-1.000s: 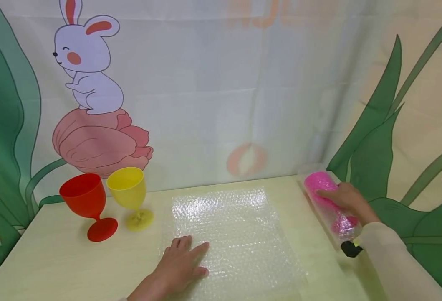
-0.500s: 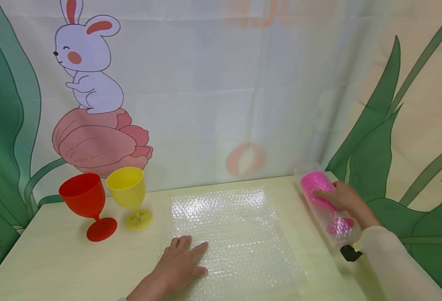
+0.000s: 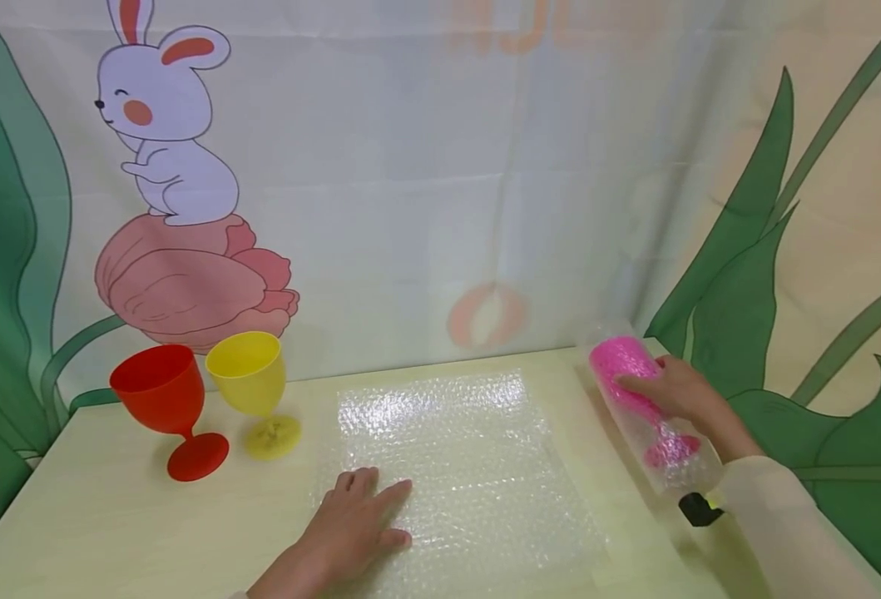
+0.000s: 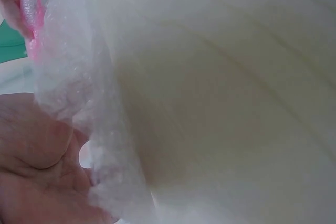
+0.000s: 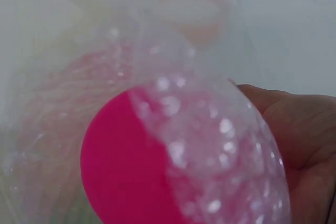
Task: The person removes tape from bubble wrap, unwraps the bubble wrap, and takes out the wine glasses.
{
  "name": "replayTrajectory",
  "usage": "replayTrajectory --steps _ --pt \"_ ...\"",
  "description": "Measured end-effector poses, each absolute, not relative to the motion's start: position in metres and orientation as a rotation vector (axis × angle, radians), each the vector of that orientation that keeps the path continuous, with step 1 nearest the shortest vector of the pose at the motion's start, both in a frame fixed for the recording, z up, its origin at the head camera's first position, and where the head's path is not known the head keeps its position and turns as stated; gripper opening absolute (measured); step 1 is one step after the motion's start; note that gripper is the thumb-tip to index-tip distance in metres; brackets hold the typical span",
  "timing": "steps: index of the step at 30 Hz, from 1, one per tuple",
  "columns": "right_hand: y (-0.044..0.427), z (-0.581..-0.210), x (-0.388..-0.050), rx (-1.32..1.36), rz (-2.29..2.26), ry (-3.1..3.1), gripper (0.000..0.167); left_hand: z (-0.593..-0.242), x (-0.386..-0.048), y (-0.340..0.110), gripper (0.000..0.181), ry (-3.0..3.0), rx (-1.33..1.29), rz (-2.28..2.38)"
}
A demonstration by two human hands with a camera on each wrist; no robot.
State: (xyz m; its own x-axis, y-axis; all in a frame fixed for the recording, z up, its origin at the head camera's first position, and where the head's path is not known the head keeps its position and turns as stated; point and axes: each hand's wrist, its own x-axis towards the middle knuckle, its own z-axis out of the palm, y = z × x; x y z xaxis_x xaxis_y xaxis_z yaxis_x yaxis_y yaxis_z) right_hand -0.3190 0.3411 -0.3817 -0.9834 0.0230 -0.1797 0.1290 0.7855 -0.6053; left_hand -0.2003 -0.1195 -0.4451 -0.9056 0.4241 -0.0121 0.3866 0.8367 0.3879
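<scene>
A pink goblet (image 3: 623, 366) rolled in bubble wrap lies on its side at the right of the head view, its foot toward me. My right hand (image 3: 683, 395) grips it around the bowl, thumb on the near side. In the right wrist view the bare pink foot (image 5: 126, 161) pokes out from the wrap. My left hand (image 3: 350, 528) rests with spread fingers on the left edge of a flat bubble wrap sheet (image 3: 477, 482). The left wrist view shows part of the palm (image 4: 37, 166) beside the sheet's edge.
A red goblet (image 3: 161, 391) and a yellow goblet (image 3: 249, 378) stand upright at the left of the pale table (image 3: 103, 516). Behind the table hangs a printed cloth (image 3: 380, 191) with a rabbit and plants. A small black object (image 3: 700, 509) sits at the right wrist.
My right hand has shifted slightly left with the wrapped pink goblet. The left hand stays in place on the sheet, while the head view has turned a little.
</scene>
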Motion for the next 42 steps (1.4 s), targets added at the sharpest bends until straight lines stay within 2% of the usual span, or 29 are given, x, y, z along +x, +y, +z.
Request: replayTrajectory --steps 19,29,42 --pt "0.323 -0.364 -0.306 0.075 -1.006 2.805 0.100 -0.448 -0.201 -0.119 0.061 2.929 0.661 0.567" --pt "0.304 -0.347 -0.296 -0.002 -1.113 2.766 0.090 -0.458 -0.204 -0.122 0.062 2.944 0.689 0.553" --pt "0.280 -0.333 -0.286 -0.063 -1.153 2.756 0.082 -0.451 -0.203 -0.118 0.061 2.943 0.649 0.545"
